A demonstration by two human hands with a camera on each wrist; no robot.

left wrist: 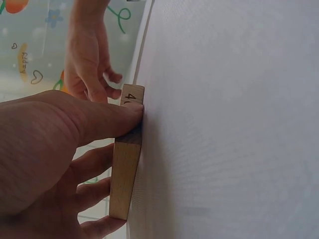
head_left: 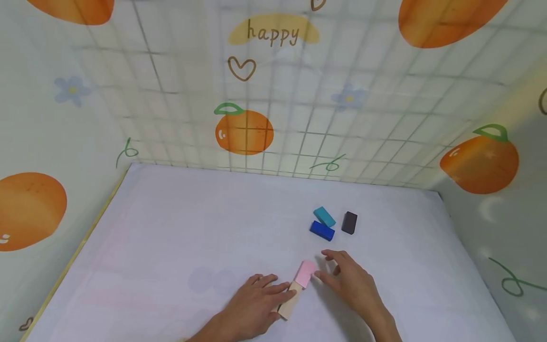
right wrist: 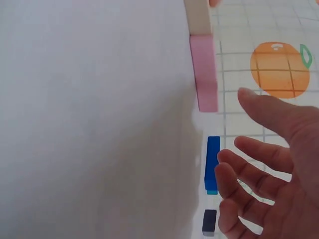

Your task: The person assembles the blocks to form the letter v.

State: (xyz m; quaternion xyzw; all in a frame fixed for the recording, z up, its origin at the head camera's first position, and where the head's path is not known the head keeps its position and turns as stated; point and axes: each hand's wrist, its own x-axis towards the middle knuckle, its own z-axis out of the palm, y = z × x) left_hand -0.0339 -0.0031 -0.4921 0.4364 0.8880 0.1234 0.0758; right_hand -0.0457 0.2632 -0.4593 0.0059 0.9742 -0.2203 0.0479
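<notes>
My left hand (head_left: pixel 254 306) lies over light wooden blocks (head_left: pixel 289 304) at the front middle of the table. In the left wrist view, its thumb presses the end of a block with dark markings (left wrist: pixel 131 91), and its fingers are on the far side of a plain wooden block (left wrist: pixel 122 181). A pink block (head_left: pixel 305 274) continues the line, end to end with a wooden one. To the right of the pink block, my right hand (head_left: pixel 354 287) hovers with fingers apart and loosely bent, holding nothing. The right wrist view has a gap between thumb and pink block.
Farther back, right of centre, lie a dark blue block (head_left: pixel 322 231), a teal block (head_left: pixel 325 217) close against it and a black block (head_left: pixel 349 223) beside them. A printed cloth wall (head_left: pixel 290 118) rises behind the white table (head_left: pixel 179 223).
</notes>
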